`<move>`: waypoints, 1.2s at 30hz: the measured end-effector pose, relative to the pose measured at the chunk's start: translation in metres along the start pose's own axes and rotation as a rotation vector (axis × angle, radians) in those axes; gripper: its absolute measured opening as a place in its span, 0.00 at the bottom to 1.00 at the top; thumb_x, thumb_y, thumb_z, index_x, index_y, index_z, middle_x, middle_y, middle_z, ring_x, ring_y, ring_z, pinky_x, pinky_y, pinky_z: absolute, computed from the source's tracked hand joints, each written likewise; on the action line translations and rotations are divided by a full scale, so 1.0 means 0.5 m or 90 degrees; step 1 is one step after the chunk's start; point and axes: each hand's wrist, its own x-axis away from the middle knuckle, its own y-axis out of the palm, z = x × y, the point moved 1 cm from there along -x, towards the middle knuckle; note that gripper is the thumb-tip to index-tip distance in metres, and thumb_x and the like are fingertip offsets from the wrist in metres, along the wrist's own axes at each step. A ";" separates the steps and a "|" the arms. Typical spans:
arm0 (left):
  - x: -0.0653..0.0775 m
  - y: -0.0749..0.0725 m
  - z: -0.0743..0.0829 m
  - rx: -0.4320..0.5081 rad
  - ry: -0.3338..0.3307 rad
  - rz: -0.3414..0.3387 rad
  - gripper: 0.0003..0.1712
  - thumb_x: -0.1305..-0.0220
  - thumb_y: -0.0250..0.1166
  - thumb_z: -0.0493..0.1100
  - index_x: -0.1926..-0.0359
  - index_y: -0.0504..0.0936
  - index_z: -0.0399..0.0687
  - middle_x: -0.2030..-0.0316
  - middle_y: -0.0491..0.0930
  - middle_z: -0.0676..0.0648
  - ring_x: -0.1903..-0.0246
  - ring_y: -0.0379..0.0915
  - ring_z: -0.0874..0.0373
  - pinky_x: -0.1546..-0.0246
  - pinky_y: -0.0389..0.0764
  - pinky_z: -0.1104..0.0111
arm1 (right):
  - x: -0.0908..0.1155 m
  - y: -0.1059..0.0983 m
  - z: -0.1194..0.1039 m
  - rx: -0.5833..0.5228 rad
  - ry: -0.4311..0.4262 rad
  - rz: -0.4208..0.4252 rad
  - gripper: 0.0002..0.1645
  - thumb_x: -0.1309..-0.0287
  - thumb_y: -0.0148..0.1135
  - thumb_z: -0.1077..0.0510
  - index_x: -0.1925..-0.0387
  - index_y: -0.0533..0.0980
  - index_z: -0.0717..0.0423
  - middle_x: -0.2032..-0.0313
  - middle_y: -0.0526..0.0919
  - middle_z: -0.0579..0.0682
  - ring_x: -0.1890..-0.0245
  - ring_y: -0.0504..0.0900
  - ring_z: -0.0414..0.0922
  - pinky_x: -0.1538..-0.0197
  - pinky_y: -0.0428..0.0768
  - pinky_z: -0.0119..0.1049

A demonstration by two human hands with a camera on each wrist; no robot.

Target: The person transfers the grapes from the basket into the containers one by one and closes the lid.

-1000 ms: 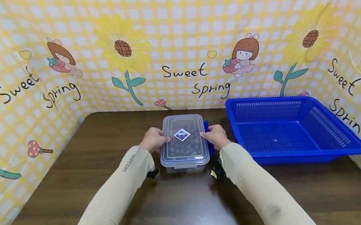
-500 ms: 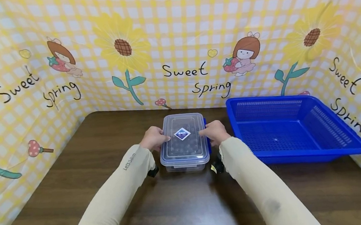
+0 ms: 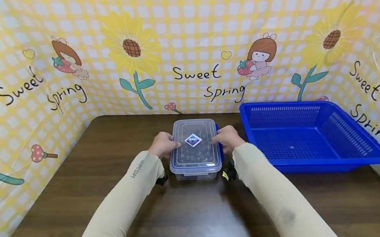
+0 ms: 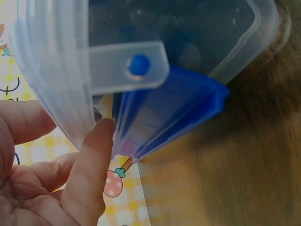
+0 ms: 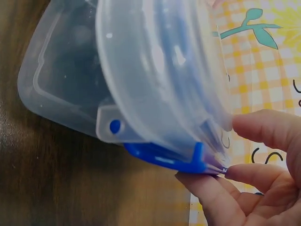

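A clear plastic food container [image 3: 198,162] stands on the table with its lid on and a diamond-shaped sticker on top. Small round shapes show dimly through the lid. My left hand [image 3: 163,144] pinches its left rim, thumb on the lid. In the left wrist view, the blue latch [image 4: 188,87] on that side hangs outward, a fingertip close to it. My right hand [image 3: 228,138] grips the right edge, thumb on the lid's edge. In the right wrist view, its fingers press under the right blue latch [image 5: 174,162]; whether that latch is snapped down cannot be seen.
A blue perforated basket [image 3: 320,164] stands on the right, close to my right forearm. The brown wooden table [image 3: 173,220] reaches back to a yellow checked cloth wall [image 3: 187,30], which also rises on both sides. Black wrist straps [image 3: 162,180] show below the sleeves.
The blue latch strip at the container's right edge stuck out more a second ago and now lies closer in. My right fingers have shifted slightly with it. The left hand stays in place.
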 end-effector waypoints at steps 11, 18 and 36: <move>0.002 0.001 0.003 0.003 0.006 -0.003 0.17 0.35 0.62 0.37 0.50 0.78 0.29 0.61 0.82 0.36 0.69 0.81 0.51 0.69 0.84 0.62 | 0.002 0.000 -0.007 -0.002 0.002 -0.023 0.35 0.44 0.65 0.64 0.35 0.65 0.65 0.40 0.72 0.62 0.49 0.77 0.58 0.50 0.78 0.52; 0.000 0.000 0.002 0.002 0.013 0.000 0.17 0.35 0.63 0.37 0.49 0.78 0.29 0.61 0.82 0.36 0.69 0.81 0.51 0.69 0.84 0.62 | 0.000 -0.002 -0.007 -0.022 0.027 -0.029 0.27 0.44 0.64 0.64 0.44 0.67 0.69 0.44 0.73 0.64 0.49 0.76 0.59 0.48 0.78 0.51; -0.007 0.002 -0.003 0.010 0.021 0.000 0.18 0.36 0.63 0.36 0.50 0.78 0.27 0.61 0.81 0.36 0.72 0.81 0.53 0.72 0.84 0.63 | -0.002 0.003 -0.027 0.120 -0.013 -0.017 0.16 0.44 0.60 0.66 0.55 0.72 0.70 0.63 0.77 0.60 0.73 0.76 0.50 0.67 0.84 0.41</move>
